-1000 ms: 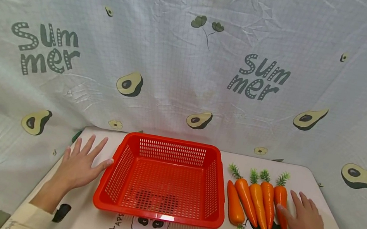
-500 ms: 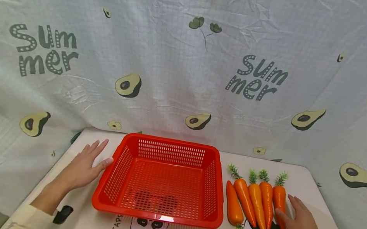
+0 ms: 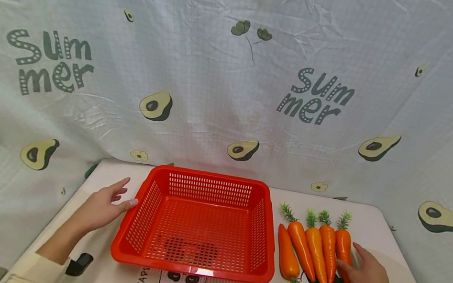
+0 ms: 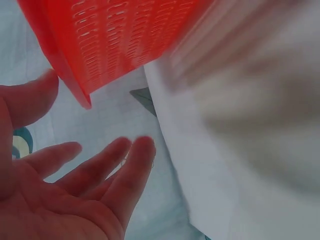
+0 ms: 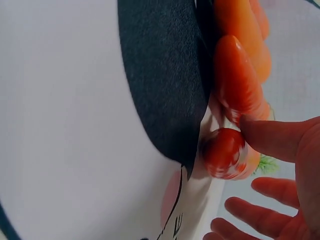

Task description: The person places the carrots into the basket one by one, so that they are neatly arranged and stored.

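A red slotted plastic basket rests on the table. My left hand is at its left side, the thumb tip touching or nearly touching the rim. In the left wrist view, the other fingers spread loosely below the basket's edge, holding nothing. Several orange carrots with green tops lie in a row right of the basket. My right hand straddles the rightmost carrot, its thumb across it. The right wrist view shows the thumb at this carrot and the other fingers apart from it.
The leftmost carrot points the opposite way, its top toward me. A printed white mat covers the table. Behind and at both sides hangs a pale curtain with avocado prints.
My left hand's fingers have gone from spread to more bent and closer together, the thumb staying near the rim. My right hand has turned and its fingers have drawn in beside the rightmost carrot.
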Demonstrator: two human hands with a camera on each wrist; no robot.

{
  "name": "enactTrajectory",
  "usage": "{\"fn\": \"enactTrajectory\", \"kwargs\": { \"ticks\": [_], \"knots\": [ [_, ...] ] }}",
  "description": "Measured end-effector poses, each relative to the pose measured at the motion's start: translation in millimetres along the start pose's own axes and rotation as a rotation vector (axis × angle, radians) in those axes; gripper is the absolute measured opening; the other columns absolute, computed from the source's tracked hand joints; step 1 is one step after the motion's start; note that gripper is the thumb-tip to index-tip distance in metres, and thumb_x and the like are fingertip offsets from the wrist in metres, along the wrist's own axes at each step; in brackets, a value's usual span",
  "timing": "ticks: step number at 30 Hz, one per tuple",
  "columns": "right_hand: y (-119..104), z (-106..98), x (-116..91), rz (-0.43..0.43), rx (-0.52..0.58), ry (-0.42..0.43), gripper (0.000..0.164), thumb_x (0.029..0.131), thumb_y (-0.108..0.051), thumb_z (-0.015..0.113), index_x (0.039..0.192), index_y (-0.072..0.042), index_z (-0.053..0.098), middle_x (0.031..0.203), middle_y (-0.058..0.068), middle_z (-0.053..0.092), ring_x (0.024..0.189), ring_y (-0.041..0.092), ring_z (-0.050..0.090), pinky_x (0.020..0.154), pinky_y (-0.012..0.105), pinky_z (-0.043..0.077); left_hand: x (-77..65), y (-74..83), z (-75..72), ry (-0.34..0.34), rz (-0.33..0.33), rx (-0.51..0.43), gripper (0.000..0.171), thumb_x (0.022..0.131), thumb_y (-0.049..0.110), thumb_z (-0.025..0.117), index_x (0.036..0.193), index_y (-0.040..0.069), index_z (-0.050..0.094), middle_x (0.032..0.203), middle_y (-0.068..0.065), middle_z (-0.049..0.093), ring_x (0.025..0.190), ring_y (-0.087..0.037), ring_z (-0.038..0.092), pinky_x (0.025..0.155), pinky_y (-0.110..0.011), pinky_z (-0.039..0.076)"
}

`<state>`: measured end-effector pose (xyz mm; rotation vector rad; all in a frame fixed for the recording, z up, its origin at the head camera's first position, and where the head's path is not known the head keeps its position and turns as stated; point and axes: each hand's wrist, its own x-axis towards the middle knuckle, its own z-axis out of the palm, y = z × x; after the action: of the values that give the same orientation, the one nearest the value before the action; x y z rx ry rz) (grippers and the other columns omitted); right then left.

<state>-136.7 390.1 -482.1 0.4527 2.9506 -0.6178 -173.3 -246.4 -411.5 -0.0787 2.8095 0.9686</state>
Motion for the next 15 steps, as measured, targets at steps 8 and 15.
{"fn": "enactTrajectory", "kwargs": {
  "ticks": [8, 15],
  "knots": [
    [-6.2, 1.8, 2.8, 0.014, 0.003, 0.047, 0.084, 0.089, -0.039, 0.078, 0.141, 0.018, 0.046, 0.127, 0.042, 0.059, 0.107, 0.054, 0.061, 0.089, 0.060, 0.057, 5.1, -5.1, -3.0, -0.037, -0.029, -0.266, 0.064, 0.102, 0.023, 0.067, 0.150, -0.012, 0.042, 0.119, -0.029, 0.069, 0.087, -0.024, 0.075, 0.083, -0.043, 0.065],
    [-10.7, -4.1, 1.2, 0.073, 0.041, 0.001, 0.071, 0.090, -0.039, 0.075, 0.124, 0.021, 0.057, 0.104, 0.035, 0.069, 0.078, 0.030, 0.066, 0.062, 0.037, 0.056, 10.4, -7.8, -0.6, -0.094, -0.108, -0.411, 0.054, 0.104, 0.020, 0.064, 0.144, -0.012, 0.049, 0.111, -0.018, 0.074, 0.083, -0.016, 0.069, 0.075, -0.034, 0.065]
  ]
}}
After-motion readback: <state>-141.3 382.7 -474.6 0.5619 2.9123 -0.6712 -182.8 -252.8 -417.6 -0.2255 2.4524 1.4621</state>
